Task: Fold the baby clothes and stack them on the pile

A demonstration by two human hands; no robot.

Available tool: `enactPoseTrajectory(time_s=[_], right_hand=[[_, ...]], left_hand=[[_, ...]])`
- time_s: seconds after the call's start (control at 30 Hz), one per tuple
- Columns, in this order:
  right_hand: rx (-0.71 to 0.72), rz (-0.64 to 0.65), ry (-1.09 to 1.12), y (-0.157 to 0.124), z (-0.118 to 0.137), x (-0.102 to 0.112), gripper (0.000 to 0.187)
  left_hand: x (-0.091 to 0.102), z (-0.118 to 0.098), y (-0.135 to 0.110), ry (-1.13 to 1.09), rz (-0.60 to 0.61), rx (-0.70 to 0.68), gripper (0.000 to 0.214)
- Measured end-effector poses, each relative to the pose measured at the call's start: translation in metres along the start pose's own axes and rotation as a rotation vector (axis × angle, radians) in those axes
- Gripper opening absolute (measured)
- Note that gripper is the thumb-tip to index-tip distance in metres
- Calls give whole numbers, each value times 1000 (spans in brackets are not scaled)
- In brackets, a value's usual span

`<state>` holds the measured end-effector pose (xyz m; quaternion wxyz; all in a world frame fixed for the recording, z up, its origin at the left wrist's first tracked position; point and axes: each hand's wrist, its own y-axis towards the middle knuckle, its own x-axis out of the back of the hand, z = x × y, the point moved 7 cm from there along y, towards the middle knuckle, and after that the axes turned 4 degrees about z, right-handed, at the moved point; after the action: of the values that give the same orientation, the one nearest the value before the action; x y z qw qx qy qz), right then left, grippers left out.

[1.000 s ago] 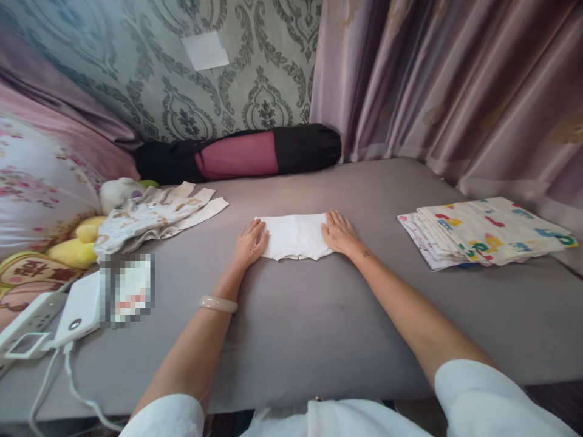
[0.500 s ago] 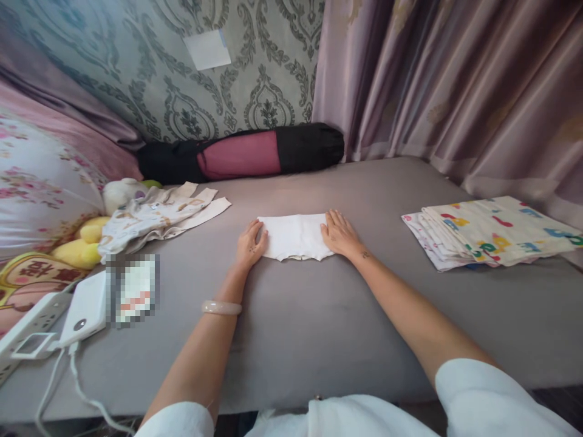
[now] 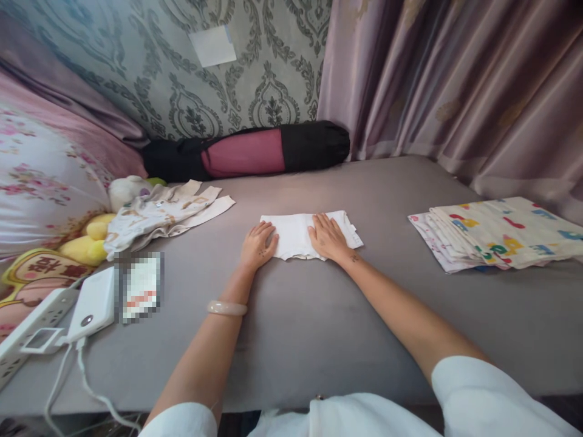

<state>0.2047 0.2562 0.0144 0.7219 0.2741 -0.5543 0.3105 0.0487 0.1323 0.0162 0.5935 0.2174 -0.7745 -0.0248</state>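
A small folded white garment (image 3: 291, 237) lies flat on the grey bed sheet (image 3: 291, 340) in front of me. On its left edge rests my left hand (image 3: 259, 245), fingers stretched and thumb apart. My right hand (image 3: 328, 237) is spread flat on the cloth, right of its middle. To the right of that hand the garment's right end shows, with a small white tag (image 3: 353, 229) at its edge. Neither hand grips the cloth.
Several folded, printed cloths (image 3: 505, 233) are stacked at the right. Patterned baby clothes (image 3: 159, 212) lie at the left beside plush toys (image 3: 84, 247). Nearer are a white power bank (image 3: 93, 303) with cables and a power strip (image 3: 34, 331). A black and pink bag (image 3: 246, 152) lies along the wall.
My right hand has moved left, from the garment's right edge onto its body. The right end and its tag now show. My left hand lies slightly further onto the left edge.
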Motion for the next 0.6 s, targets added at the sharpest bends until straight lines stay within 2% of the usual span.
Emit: enactPoseTrajectory(time_s=[0.3,0.47,0.6], right_hand=[[-34,41,32,4,2,3,57],[23,-24,71,8,25,6,54],[-7,-81,34,11,30,-1,55]], left_hand=[[6,-5,-1,-40,-107,-76,29],[9,-8,-2,-45,-113,-103,27],[9,-10,-3,-31,-132,-122,25]])
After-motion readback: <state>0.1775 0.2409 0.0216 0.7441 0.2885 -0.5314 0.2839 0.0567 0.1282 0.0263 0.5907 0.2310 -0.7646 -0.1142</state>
